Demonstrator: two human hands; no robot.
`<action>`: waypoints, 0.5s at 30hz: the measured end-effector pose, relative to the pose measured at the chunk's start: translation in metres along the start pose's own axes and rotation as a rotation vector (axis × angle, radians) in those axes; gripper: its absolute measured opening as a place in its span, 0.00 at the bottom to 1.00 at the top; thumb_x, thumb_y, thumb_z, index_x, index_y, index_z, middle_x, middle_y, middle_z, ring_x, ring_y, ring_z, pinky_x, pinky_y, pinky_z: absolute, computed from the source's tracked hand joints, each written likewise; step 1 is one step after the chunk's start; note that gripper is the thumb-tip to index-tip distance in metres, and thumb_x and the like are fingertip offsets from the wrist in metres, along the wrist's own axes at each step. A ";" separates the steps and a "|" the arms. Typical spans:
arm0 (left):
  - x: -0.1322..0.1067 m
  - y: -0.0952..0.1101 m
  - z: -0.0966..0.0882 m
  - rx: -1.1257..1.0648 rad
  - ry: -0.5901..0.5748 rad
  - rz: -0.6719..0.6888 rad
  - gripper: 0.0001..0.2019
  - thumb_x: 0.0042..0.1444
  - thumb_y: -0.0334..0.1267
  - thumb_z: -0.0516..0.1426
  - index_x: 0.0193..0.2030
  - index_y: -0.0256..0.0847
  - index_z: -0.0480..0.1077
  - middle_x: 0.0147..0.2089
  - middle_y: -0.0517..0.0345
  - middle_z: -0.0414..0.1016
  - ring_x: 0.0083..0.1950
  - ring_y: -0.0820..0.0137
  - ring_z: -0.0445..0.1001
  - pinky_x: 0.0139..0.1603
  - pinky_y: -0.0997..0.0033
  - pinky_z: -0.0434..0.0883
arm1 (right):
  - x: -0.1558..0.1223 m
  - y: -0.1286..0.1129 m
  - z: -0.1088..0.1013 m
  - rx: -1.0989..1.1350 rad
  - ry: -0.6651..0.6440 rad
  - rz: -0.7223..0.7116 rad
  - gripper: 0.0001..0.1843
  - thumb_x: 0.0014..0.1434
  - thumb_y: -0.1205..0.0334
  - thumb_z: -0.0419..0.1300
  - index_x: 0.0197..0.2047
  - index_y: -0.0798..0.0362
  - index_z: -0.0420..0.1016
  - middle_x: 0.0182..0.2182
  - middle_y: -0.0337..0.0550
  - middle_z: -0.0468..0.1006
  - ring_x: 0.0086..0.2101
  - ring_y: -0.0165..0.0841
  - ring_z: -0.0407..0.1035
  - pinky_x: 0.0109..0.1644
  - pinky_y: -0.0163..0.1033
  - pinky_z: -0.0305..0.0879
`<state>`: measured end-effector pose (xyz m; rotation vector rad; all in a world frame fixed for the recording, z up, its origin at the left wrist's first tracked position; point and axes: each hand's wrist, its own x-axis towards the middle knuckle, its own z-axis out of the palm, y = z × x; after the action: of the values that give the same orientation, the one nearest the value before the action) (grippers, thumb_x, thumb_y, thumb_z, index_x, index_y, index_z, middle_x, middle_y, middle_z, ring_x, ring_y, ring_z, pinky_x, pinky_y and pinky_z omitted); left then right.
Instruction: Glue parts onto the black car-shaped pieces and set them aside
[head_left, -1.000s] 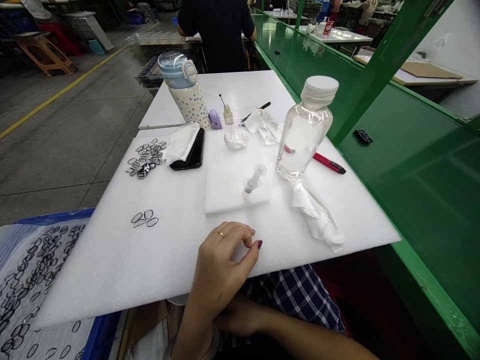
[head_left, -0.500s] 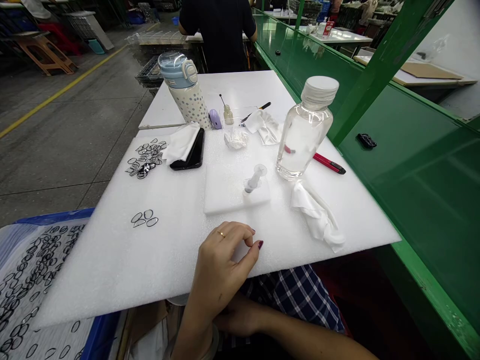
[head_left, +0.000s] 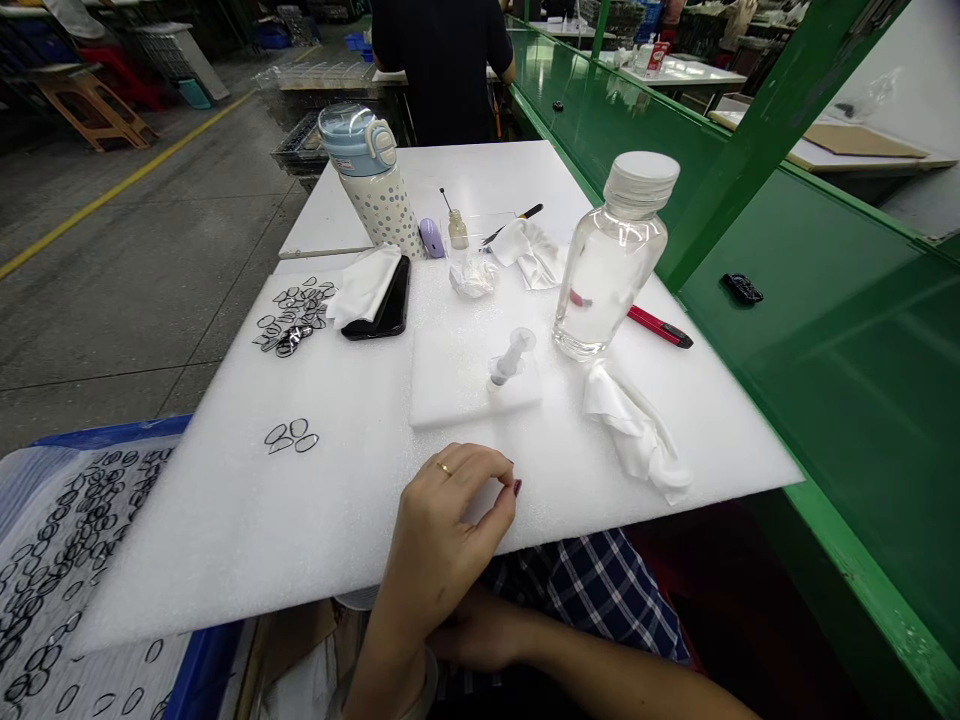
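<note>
My left hand [head_left: 454, 510] is over the front edge of the white foam sheet [head_left: 360, 520], thumb and forefinger curled together in a pinch with nothing visible between them. My right hand [head_left: 480, 630] lies below the foam edge behind my left wrist, its fingers hidden. Just beyond my left hand, a small syringe [head_left: 512, 360] stands tilted on a smaller foam block [head_left: 450, 385]. Several thin black rings [head_left: 292, 436] lie to the left, and a larger heap of them [head_left: 292, 312] sits farther back. A crumpled white cloth [head_left: 637, 430] rests to the right.
A clear bottle [head_left: 611, 260], red cutter [head_left: 660, 327], phone [head_left: 390, 305], crumpled tissue [head_left: 472, 277], small glass vial [head_left: 457, 230] and dotted tumbler [head_left: 375, 190] stand or lie farther back. A blue-edged tray [head_left: 202, 670] of rings is at lower left. Along the right runs a green belt [head_left: 825, 330].
My left thumb and forefinger tips have come closer together. A black item on the green belt has shifted slightly towards me. My right hand stays where it was.
</note>
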<state>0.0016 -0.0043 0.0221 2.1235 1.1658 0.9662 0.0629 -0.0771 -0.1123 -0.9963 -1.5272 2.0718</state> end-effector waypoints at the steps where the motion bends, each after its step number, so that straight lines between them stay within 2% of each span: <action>1: 0.000 0.000 0.000 -0.006 0.004 0.001 0.09 0.55 0.23 0.55 0.34 0.43 0.67 0.36 0.63 0.73 0.39 0.69 0.72 0.42 0.65 0.68 | 0.000 0.000 0.000 -0.005 0.000 0.000 0.21 0.58 0.65 0.60 0.55 0.53 0.73 0.49 0.45 0.77 0.52 0.42 0.67 0.54 0.42 0.63; 10: 0.001 0.001 0.001 -0.050 0.005 0.021 0.11 0.53 0.21 0.55 0.32 0.43 0.67 0.36 0.64 0.73 0.40 0.70 0.72 0.42 0.66 0.69 | 0.000 -0.004 -0.001 -0.082 -0.028 0.007 0.18 0.59 0.67 0.58 0.54 0.53 0.72 0.48 0.43 0.76 0.51 0.41 0.67 0.52 0.41 0.64; 15: 0.000 0.002 0.001 -0.029 0.001 0.012 0.11 0.53 0.21 0.55 0.28 0.41 0.65 0.36 0.64 0.74 0.40 0.71 0.72 0.43 0.66 0.68 | -0.002 -0.019 -0.002 -0.148 -0.086 -0.007 0.12 0.59 0.68 0.58 0.47 0.56 0.75 0.43 0.44 0.78 0.46 0.39 0.70 0.49 0.42 0.66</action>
<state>0.0035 -0.0051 0.0233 2.1097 1.1346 0.9832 0.0634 -0.0707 -0.0946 -0.9625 -1.7467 2.0448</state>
